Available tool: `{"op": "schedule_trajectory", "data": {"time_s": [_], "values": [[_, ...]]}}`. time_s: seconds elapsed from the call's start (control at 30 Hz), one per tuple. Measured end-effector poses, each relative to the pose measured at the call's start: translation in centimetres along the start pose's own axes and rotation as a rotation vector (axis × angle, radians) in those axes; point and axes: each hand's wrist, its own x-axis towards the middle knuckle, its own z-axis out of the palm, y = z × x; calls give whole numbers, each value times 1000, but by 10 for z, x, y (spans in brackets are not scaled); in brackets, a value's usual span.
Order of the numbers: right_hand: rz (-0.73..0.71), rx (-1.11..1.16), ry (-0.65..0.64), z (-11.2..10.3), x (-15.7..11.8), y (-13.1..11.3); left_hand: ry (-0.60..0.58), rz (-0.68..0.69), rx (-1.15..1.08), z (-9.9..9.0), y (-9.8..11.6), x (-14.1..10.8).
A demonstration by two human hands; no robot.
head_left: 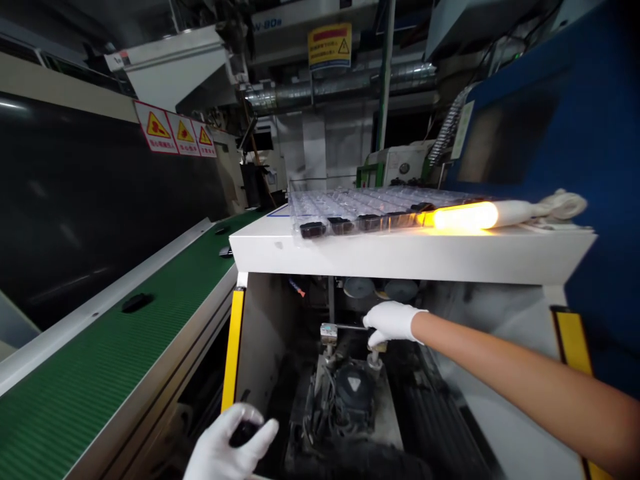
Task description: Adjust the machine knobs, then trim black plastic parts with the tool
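My left hand (233, 443), in a white glove, is at the bottom left with its fingers curled around a small black part (244, 432). Inside the machine's opening, my gloved right hand (393, 323) is at a metal fixture (329, 331), its fingers pressed together near the end of a thin bar (351, 327). What the fingertips hold is too small to make out. Below the fixture sits a dark motor-like unit (354, 393).
A green conveyor belt (125, 353) on the left carries black parts (136, 303). On the white machine top (400, 257) lie a clear plastic tray (360, 200) with black parts and a glowing lamp (465, 216). Yellow strips (233, 350) edge the opening.
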Motion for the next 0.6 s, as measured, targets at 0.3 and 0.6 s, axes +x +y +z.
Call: {"op": "schedule_trajectory", "data": {"time_s": [0.3,0.6], "values": [[222,155,262,23,-8,-8,-133,210,-66,77,50,93],[659,546,718,71,0,-39,-63,469,-62,153,60,164]]}}
